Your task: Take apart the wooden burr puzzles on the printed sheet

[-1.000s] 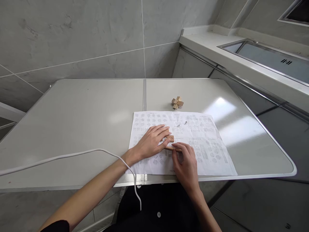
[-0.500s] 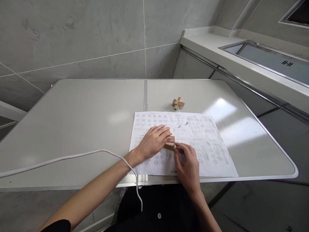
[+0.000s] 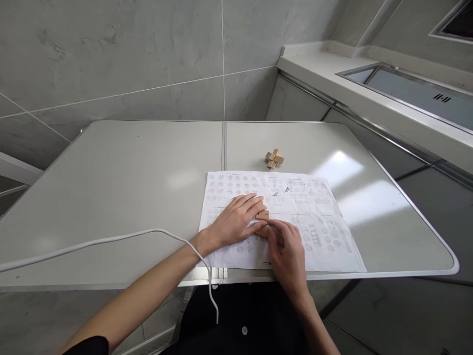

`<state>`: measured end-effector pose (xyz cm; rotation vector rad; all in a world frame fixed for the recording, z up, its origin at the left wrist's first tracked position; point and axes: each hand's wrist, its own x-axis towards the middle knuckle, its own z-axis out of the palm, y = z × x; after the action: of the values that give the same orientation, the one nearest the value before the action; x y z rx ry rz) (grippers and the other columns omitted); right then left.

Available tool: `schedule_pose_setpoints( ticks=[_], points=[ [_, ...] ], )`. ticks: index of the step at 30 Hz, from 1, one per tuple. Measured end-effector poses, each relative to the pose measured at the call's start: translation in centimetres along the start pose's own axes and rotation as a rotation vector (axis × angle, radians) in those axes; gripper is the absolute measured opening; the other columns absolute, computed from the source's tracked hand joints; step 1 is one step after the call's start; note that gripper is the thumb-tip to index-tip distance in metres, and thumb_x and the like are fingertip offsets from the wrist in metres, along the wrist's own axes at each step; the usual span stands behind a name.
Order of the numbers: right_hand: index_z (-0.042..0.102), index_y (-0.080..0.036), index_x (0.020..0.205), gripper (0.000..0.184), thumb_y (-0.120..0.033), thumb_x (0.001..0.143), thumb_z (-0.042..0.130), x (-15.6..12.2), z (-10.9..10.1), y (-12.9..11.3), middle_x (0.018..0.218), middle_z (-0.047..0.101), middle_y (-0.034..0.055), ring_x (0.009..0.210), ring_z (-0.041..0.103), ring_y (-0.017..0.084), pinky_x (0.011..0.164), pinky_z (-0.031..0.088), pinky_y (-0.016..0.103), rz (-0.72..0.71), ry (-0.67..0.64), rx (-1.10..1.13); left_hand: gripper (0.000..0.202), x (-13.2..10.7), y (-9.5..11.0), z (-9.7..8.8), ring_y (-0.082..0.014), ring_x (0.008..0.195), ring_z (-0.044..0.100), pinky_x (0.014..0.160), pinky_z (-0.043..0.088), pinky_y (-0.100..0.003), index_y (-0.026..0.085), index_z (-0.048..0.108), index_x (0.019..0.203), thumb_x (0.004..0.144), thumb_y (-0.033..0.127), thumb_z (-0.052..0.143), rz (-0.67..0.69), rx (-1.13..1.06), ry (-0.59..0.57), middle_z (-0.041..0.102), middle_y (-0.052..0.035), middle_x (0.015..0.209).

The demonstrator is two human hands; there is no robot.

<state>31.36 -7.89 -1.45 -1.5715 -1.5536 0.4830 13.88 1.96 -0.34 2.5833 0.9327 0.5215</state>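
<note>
My left hand [image 3: 238, 217] lies over several small wooden puzzle pieces [image 3: 262, 215] on a printed sheet [image 3: 328, 222], its fingers curving across them. The left thumb reaches to the nearer wooden piece [image 3: 261, 232]. That piece's right end is between the thumb and fingers of my right hand [image 3: 288, 251], which are closed in a pinch. A gap separates this piece from the one farther away. My left hand hides much of the pieces. Beyond the sheet sits an assembled wooden burr puzzle [image 3: 274, 158] of crossed bars.
The sheet bears rows of small line drawings and lies on a pale folding table [image 3: 155, 172] with a middle seam. A white cable [image 3: 111, 240] runs from the left across my left wrist. A counter with a sink [image 3: 406, 91] stands at the right.
My left thumb has moved off the farther piece, nearer to me, onto the nearer one. The nearer piece has turned slightly, and the gap between the two has widened.
</note>
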Motion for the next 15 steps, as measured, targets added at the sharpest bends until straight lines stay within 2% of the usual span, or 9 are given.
schedule_pose_setpoints(
  ticks=[5, 9, 12, 15],
  points=[
    [0.065, -0.026, 0.121, 0.024, -0.027, 0.11, 0.044, 0.1, 0.0, 0.1, 0.117, 0.07, 0.0103, 0.111, 0.064, 0.029, 0.092, 0.056, 0.048, 0.032, 0.041, 0.012, 0.052, 0.0, -0.1, -0.2, -0.0324, 0.159, 0.039, 0.128, 0.037, -0.055, 0.021, 0.05, 0.154, 0.11, 0.049, 0.05, 0.008, -0.005, -0.028, 0.053, -0.0135, 0.163],
    [0.064, -0.026, 0.125, 0.025, -0.027, 0.11, 0.043, 0.1, 0.0, 0.1, 0.121, 0.069, 0.011, 0.114, 0.065, 0.029, 0.097, 0.056, 0.05, 0.058, 0.062, 0.048, 0.063, 0.1, 0.2, -0.7, -0.0339, 0.159, 0.037, 0.129, 0.036, -0.055, 0.023, 0.051, 0.154, 0.103, 0.059, 0.06, 0.072, -0.023, -0.091, 0.049, -0.0133, 0.166],
    [0.063, -0.026, 0.129, 0.028, -0.026, 0.108, 0.045, 0.2, -0.1, -0.1, 0.129, 0.067, 0.0122, 0.123, 0.064, 0.029, 0.102, 0.056, 0.052, 0.058, 0.099, 0.072, 0.069, 0.2, 0.4, -1.0, -0.0349, 0.161, 0.035, 0.13, 0.034, -0.057, 0.029, 0.047, 0.16, 0.101, 0.06, 0.064, 0.118, -0.019, -0.145, 0.043, -0.0113, 0.17],
    [0.062, -0.026, 0.132, 0.029, -0.025, 0.107, 0.046, 0.4, -0.2, -0.2, 0.136, 0.065, 0.0141, 0.129, 0.063, 0.03, 0.103, 0.056, 0.053, 0.062, 0.151, 0.093, 0.063, 0.3, 0.6, -1.1, -0.0344, 0.162, 0.033, 0.129, 0.034, -0.059, 0.037, 0.045, 0.161, 0.104, 0.056, 0.061, 0.119, -0.011, -0.149, 0.039, -0.0075, 0.173]
  ],
)
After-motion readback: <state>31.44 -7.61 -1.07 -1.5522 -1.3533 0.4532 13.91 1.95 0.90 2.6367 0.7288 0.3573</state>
